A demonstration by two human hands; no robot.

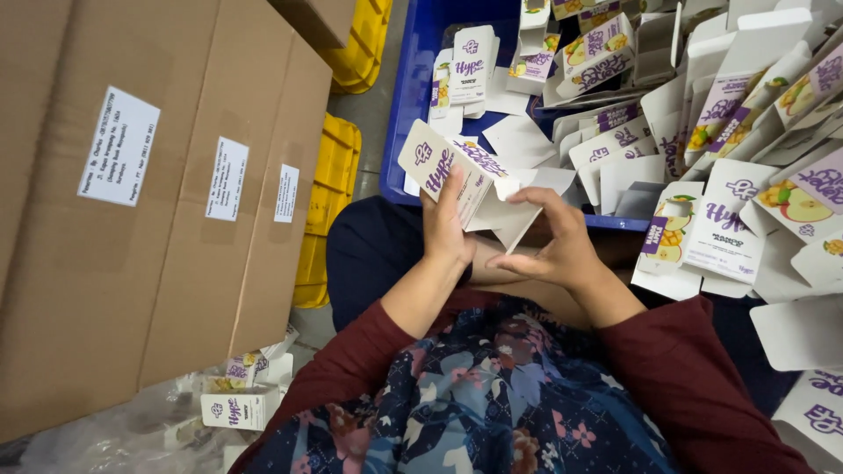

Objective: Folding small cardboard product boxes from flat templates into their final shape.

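Head view: left hand (446, 226) and right hand (549, 250) both grasping a white carton (448, 171), flaps open, blue crate (413, 79) of flat cartons at twelve o'clock.

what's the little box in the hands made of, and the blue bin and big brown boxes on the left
Small box, held by the left hand and right hand: thin white printed card, apparently smooth; its flaps fold along sharp creases. Blue bin: looks like moulded plastic, with an even colour and slight sheen. Brown boxes: matte cardboard, probably corrugated, with white paper labels.
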